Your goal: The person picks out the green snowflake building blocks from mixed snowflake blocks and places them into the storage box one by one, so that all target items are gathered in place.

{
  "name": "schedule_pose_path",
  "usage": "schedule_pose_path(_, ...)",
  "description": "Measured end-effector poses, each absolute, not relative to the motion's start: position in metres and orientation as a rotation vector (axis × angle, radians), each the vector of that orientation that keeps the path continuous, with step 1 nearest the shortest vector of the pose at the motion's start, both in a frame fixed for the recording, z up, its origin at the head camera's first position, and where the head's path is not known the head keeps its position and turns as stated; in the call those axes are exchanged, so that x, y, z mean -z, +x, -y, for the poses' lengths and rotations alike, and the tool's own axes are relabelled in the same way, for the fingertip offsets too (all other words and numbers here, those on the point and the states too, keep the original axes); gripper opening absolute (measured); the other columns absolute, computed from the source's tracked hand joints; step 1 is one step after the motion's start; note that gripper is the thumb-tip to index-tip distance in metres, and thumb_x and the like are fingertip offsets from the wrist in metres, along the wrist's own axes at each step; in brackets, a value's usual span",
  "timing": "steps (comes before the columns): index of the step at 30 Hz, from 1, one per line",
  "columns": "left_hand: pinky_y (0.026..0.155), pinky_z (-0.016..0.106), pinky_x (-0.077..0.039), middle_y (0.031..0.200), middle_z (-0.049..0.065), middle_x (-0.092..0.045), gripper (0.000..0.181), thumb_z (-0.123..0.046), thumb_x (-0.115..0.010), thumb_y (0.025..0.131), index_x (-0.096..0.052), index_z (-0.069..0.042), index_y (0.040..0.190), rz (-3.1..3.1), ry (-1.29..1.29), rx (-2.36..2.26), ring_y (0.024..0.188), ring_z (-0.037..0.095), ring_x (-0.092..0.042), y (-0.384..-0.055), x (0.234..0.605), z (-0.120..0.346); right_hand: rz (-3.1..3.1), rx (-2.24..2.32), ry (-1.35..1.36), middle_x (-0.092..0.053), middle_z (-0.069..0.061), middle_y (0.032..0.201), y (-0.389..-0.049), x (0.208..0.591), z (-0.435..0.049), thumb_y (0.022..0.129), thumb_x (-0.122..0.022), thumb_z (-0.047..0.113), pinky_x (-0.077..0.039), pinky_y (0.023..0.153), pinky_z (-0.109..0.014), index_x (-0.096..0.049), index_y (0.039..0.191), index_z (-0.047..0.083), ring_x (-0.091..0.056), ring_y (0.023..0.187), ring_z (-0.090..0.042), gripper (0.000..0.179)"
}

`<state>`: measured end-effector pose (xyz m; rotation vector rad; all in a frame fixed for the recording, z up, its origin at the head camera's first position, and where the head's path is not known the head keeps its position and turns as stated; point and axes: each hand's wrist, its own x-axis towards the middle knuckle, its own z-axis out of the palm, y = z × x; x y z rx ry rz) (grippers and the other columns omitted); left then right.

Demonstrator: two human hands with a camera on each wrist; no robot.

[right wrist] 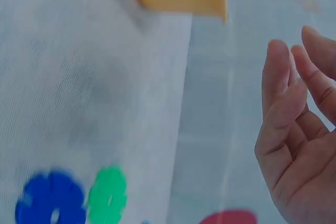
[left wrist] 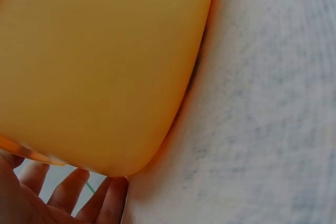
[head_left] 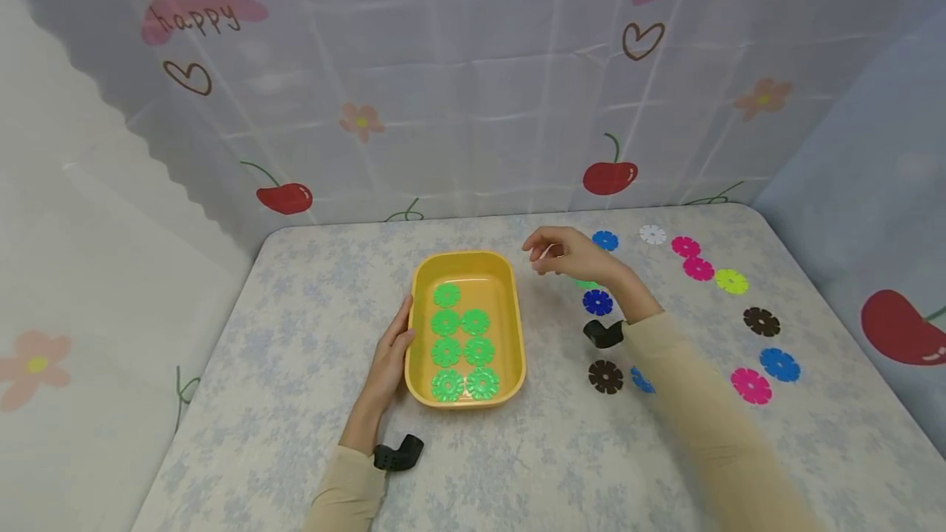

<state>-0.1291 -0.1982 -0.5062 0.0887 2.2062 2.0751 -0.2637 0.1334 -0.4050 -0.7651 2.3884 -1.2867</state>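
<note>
A yellow plastic tray (head_left: 519,335) stands on the table, with several green flower-shaped discs (head_left: 446,323) lying flat inside. My left hand (head_left: 386,360) rests along the tray's left side, its fingers extended against the outer wall; in the left wrist view the fingertips (left wrist: 113,198) touch near the tray's edge. My right hand (head_left: 569,254) is raised to the right of the tray, fingers loosely bent and nothing held between them. Below that hand are a dark blue disc (head_left: 598,302) and a green disc (right wrist: 107,195), the latter mostly covered by the hand in the head view.
More discs are scattered on the right of the table: pink (head_left: 750,385), blue (head_left: 779,364), dark brown (head_left: 761,321), yellow (head_left: 732,282) and white (head_left: 653,234). Another brown disc (head_left: 606,377) lies near the right sleeve (head_left: 709,417). A printed curtain (head_left: 473,105) hangs behind the table.
</note>
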Motion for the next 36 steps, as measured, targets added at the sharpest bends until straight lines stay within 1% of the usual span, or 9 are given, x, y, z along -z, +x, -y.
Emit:
schedule_pose_path(2,0.122,0.038,-0.012,0.163,-0.016,-0.011,0.051,-0.030,-0.036,0.107,-0.022,-0.036,0.155,-2.201,0.097,-2.085,0.151,0.007,-0.006,-0.129,0.507,0.198,-2.441,1.293,-0.663,-0.060,-0.015,0.105,-0.267,0.409,-0.152,0.094,-0.063,0.008,-0.053,0.074,-0.037,-0.060,0.120,0.004,-0.061,0.090,-0.035,0.026)
schedule_pose_path(8,0.122,0.036,-0.013,0.162,-0.018,-0.012,0.050,-0.032,-0.036,0.107,-0.022,-0.036,0.155,-2.197,0.100,-2.092,0.151,0.006,-0.007,-0.129,0.507,0.198,-2.588,1.220,-0.451,-0.058,-0.023,0.117,-0.278,0.422,-0.197,0.094,-0.064,0.011,-0.051,0.077,-0.030,-0.056,0.127,0.000,-0.057,0.099,-0.032,0.036)
schedule_pose_path(13,0.122,0.036,-0.012,0.163,-0.016,-0.011,0.050,-0.030,-0.035,0.108,-0.021,-0.034,0.156,-2.212,0.099,-2.080,0.151,0.007,-0.006,-0.129,0.506,0.198,-2.582,1.167,-0.369,-0.053,-0.028,0.125,-0.283,0.434,-0.216,0.093,-0.064,0.008,-0.048,0.085,-0.037,-0.053,0.131,-0.005,-0.051,0.112,-0.039,0.042)
schedule_pose_path(18,0.122,0.036,-0.011,0.162,-0.017,-0.012,0.050,-0.028,-0.035,0.108,-0.021,-0.033,0.156,-2.214,0.095,-2.079,0.151,0.007,-0.006,-0.128,0.505,0.198,-2.559,1.107,-0.320,-0.052,-0.029,0.128,-0.286,0.447,-0.221,0.091,-0.065,0.008,-0.046,0.094,-0.049,-0.053,0.132,-0.006,-0.049,0.118,-0.041,0.045)
schedule_pose_path(20,0.122,0.037,-0.012,0.163,-0.015,-0.010,0.051,-0.024,-0.033,0.108,-0.019,-0.030,0.157,-2.206,0.087,-2.068,0.152,0.009,-0.005,-0.127,0.500,0.197,-2.551,1.080,-0.314,-0.052,-0.029,0.128,-0.288,0.453,-0.222,0.090,-0.066,0.008,-0.046,0.097,-0.052,-0.053,0.131,-0.006,-0.049,0.118,-0.042,0.045)
schedule_pose_path(25,0.122,0.037,-0.012,0.163,-0.014,-0.009,0.051,-0.021,-0.032,0.108,-0.018,-0.029,0.157,-2.199,0.077,-2.060,0.152,0.009,-0.004,-0.127,0.499,0.196,-2.542,1.009,-0.296,-0.051,-0.029,0.131,-0.293,0.464,-0.221,0.090,-0.068,0.011,-0.043,0.102,-0.056,-0.053,0.131,-0.005,-0.046,0.124,-0.043,0.047)
schedule_pose_path(26,0.122,0.037,-0.012,0.163,-0.016,-0.010,0.051,-0.023,-0.032,0.108,-0.019,-0.032,0.157,-2.202,0.079,-2.067,0.151,0.008,-0.005,-0.128,0.503,0.196,-2.541,0.997,-0.285,-0.050,-0.028,0.132,-0.293,0.465,-0.221,0.090,-0.067,0.011,-0.042,0.103,-0.056,-0.053,0.132,-0.004,-0.046,0.124,-0.043,0.046)
schedule_pose_path(31,0.122,0.038,-0.013,0.162,-0.017,-0.011,0.050,-0.028,-0.034,0.108,-0.022,-0.036,0.155,-2.207,0.091,-2.079,0.151,0.008,-0.006,-0.128,0.505,0.197,-2.562,0.931,-0.268,-0.048,-0.027,0.133,-0.292,0.466,-0.218,0.090,-0.066,0.012,-0.041,0.104,-0.057,-0.055,0.131,0.000,-0.044,0.123,-0.042,0.044)
schedule_pose_path(36,0.122,0.037,-0.014,0.162,-0.018,-0.012,0.050,-0.028,-0.034,0.108,-0.022,-0.036,0.155,-2.204,0.092,-2.083,0.151,0.007,-0.007,-0.128,0.506,0.197,-2.602,0.865,-0.277,-0.050,-0.027,0.131,-0.292,0.467,-0.215,0.088,-0.068,0.011,-0.041,0.102,-0.058,-0.058,0.128,0.002,-0.046,0.120,-0.041,0.042)
